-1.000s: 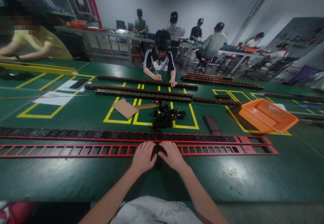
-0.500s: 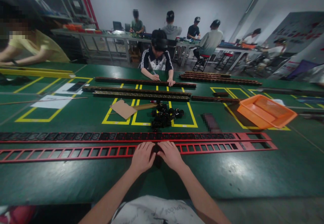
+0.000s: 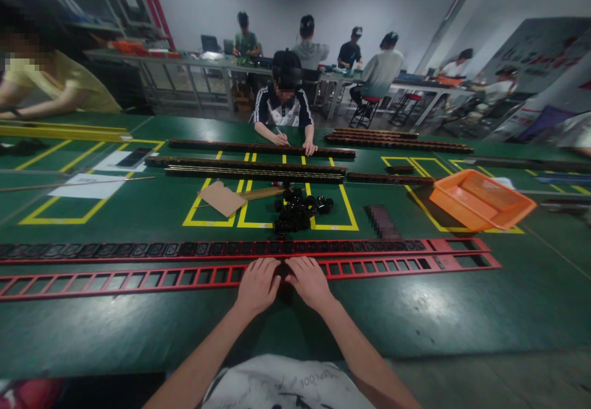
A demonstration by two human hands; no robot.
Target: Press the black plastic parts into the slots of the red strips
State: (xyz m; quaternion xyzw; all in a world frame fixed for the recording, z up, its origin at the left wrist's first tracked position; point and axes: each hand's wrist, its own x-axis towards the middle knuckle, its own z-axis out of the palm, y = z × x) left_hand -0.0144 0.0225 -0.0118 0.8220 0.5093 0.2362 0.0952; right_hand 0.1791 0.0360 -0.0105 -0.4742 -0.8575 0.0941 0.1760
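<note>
In the head view my left hand point(image 3: 260, 286) and my right hand point(image 3: 308, 283) are side by side over the nearer red slotted strip point(image 3: 124, 279). Their fingers curl down and the thumbs face each other around a small black part point(image 3: 282, 267), mostly hidden by them. Whether that part sits in a slot I cannot tell. Right behind lies a second red strip point(image 3: 438, 246), its slots filled with a row of black sockets point(image 3: 173, 249). Beyond it a pile of loose black parts point(image 3: 298, 212) rests on the green table.
An orange bin point(image 3: 482, 199) stands tilted at the right. A cardboard piece point(image 3: 222, 198), dark rails point(image 3: 253, 172) and white paper point(image 3: 87, 185) lie farther back. Across the table a person point(image 3: 284, 104) writes or marks on a rail; another in yellow sits left.
The camera view has shifted slightly. Both hands keep almost the same place and pose on the red strip, with the black part still between them.
</note>
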